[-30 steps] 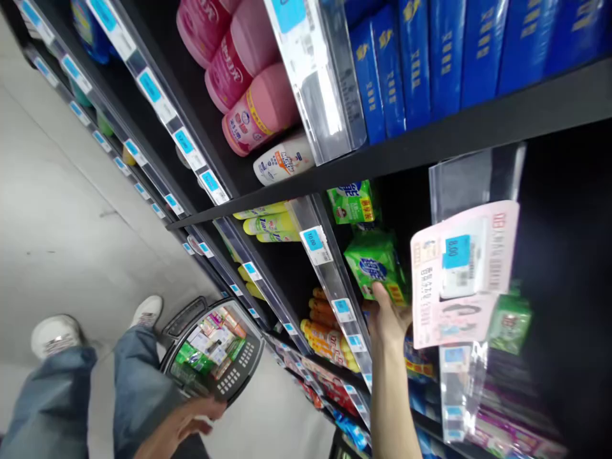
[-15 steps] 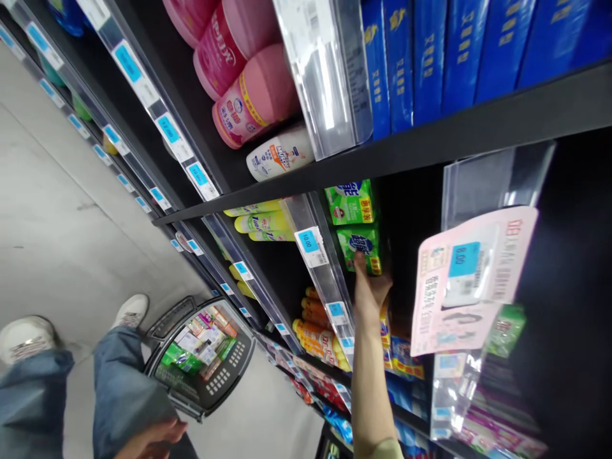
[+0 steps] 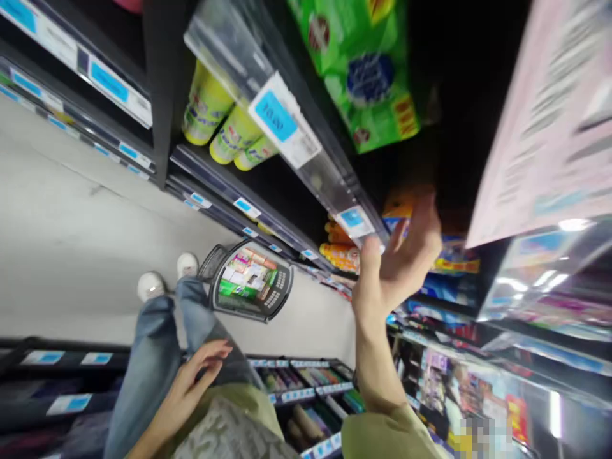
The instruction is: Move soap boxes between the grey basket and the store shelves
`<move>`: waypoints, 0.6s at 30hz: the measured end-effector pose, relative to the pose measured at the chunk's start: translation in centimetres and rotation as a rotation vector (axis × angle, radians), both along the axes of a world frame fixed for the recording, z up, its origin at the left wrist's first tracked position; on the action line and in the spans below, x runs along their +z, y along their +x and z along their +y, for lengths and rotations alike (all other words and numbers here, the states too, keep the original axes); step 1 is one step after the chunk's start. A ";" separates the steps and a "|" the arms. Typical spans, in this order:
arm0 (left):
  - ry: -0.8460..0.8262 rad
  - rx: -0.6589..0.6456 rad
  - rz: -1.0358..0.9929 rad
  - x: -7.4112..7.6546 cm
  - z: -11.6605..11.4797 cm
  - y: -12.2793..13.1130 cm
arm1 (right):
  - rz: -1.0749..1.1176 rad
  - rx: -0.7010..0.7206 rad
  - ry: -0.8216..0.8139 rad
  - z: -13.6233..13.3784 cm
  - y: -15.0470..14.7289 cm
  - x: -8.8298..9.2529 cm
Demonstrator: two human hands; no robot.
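Note:
My right hand (image 3: 396,261) is raised in front of the shelf with its fingers spread and nothing in it. It hangs just below a green pack (image 3: 366,70) that sits on the shelf, close to the clear price rail (image 3: 306,153). My left hand (image 3: 194,379) rests open against my jeans, low in the view, fingers loosely stretched. A dark shopping basket (image 3: 251,280) full of packets stands on the floor by my white shoes (image 3: 162,277).
Yellow-green bottles (image 3: 222,124) lie on the shelf to the left of the green pack. A pink paper price sign (image 3: 549,127) hangs at the right. Orange bottles (image 3: 342,252) and blue packs (image 3: 440,284) fill the lower shelves. More shelving runs along the bottom.
My right hand has let go of the green pack and dropped back from the shelf, open. The view has swung closer and lower. My left hand moved up onto my leg.

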State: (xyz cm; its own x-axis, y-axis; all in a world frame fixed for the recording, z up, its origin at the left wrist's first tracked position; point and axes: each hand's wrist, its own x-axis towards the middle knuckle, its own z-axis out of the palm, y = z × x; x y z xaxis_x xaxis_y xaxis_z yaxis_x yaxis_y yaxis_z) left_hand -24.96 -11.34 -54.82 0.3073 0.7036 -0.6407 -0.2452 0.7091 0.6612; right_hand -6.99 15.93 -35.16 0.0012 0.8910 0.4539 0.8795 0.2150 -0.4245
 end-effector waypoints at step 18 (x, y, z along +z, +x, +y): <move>-0.098 -0.028 0.538 -12.9 -14.1 8.8 | 0.311 -0.180 -1.288 -29.5 21.6 -34.2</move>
State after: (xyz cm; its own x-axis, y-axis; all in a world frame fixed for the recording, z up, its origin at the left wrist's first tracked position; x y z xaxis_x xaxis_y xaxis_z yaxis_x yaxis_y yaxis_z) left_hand -16.19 -25.45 -67.76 -0.0641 0.6293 -0.7745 0.1287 0.7749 0.6189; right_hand 14.57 -13.54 -69.38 0.1121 0.6572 -0.7453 0.6836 -0.5954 -0.4221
